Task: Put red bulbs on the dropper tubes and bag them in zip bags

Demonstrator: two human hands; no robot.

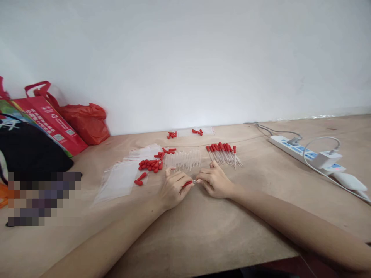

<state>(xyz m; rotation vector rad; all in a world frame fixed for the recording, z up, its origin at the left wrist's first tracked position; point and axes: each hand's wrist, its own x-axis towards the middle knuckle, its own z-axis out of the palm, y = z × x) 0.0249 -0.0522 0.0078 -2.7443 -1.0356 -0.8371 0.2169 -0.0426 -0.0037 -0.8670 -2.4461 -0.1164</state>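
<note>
My left hand is closed on a red rubber dropper bulb. Fingers of my right hand pinch a thin glass dropper tube, whose end meets the bulb's mouth; how deep it sits inside I cannot tell. Just beyond my hands lies a row of bare glass tubes. To their left is a pile of loose red bulbs, with two more bulbs nearer me. Several droppers with red bulbs fitted lie side by side beyond my right hand.
Clear plastic zip bags lie left of the bulbs. More bulbs and bags rest near the wall. A white power strip with chargers and cables is at right. Red bags and a black bag stand at left.
</note>
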